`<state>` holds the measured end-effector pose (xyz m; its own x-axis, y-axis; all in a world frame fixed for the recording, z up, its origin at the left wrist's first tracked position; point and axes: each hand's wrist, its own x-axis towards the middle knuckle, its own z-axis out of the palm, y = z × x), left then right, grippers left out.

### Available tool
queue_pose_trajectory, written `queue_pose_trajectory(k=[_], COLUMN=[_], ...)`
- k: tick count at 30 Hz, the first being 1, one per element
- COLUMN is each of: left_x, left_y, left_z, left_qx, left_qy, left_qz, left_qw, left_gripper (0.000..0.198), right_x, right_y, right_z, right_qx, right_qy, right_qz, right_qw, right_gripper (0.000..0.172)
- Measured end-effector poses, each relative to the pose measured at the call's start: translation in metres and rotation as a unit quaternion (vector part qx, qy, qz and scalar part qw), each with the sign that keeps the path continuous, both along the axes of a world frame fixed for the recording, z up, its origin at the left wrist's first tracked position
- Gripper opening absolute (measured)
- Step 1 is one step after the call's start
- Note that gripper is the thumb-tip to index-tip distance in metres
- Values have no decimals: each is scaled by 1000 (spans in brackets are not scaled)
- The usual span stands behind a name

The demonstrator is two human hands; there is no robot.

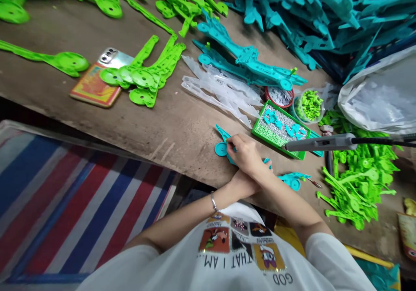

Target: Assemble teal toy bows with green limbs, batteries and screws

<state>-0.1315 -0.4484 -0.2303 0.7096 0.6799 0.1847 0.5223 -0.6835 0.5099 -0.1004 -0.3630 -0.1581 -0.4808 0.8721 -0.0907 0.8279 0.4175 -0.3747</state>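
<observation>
The forearms cross at the wrists low over the near edge of the desk (156,124), the right one lying on top. The right hand (245,152) has its fingers curled in close, tips pinched on a teal part (221,149) with a round disc at its end; they probably steady that end against the desk top. The left hand (248,181) is tucked beneath the right wrist, so most of its fingers are hidden; their ends show near a bit of teal, and I cannot tell how far they are spread or whether they grip it. A second teal end (294,183), also with a disc, lies just to the right, but the wrists hide whether it belongs to the same piece.

Small pieces seem kept close for easy picking: a green tray (273,144) of silvery bits with teal bits on top stands just beyond the hands, with a red basket (267,96) and a see-through tub (297,116) of lime pieces behind it. A corded grey tool (320,143) reaches over the tray, perhaps hung there for quick reach. Bulkier things sit farther out: whitish strips (221,91), long teal frames (248,61) and, to the right, a lime heap (360,187)
</observation>
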Motion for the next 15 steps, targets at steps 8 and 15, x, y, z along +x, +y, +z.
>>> queue_pose_trajectory(k=[8,15], left_x=[-3,-4], left_y=[-1,3], left_z=[-2,-15], left_qx=[25,23], left_qy=[-5,26], left_qz=[2,11], left_qw=[1000,999], left_gripper=[51,50], right_x=[-5,37], right_y=[13,-15], right_z=[-4,0], right_qx=[-25,-11], right_qy=[-50,170], right_qz=[14,-22], right_qw=[998,985], right_gripper=[22,26])
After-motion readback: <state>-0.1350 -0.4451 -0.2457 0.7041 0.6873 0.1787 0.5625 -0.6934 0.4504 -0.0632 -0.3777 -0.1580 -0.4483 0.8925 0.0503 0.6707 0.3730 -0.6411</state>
